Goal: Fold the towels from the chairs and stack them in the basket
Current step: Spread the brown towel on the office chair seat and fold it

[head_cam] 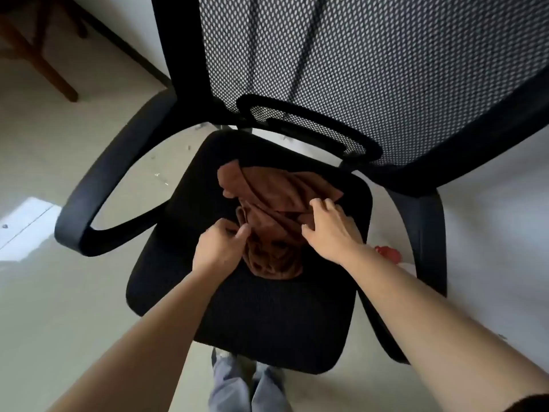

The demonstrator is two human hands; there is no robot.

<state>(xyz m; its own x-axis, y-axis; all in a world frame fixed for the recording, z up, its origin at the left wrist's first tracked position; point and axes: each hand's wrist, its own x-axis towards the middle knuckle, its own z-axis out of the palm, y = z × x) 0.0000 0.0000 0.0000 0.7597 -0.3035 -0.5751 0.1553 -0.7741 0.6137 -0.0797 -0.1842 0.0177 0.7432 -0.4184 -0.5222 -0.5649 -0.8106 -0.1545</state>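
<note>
A crumpled brown towel (273,200) lies bunched on the black seat (267,316) of an office chair. My left hand (218,246) is at the towel's near left edge, thumb and fingers pinched on a fold of the cloth. My right hand (331,230) rests on the towel's right side with fingers spread and curled down onto the fabric. No basket is in view.
The chair has a mesh backrest (371,69) and two curved black armrests (118,185) flanking the seat. A wooden furniture leg (50,69) stands at the far left on the pale floor. Something red (387,253) lies on the floor right of the chair. My legs show below the seat.
</note>
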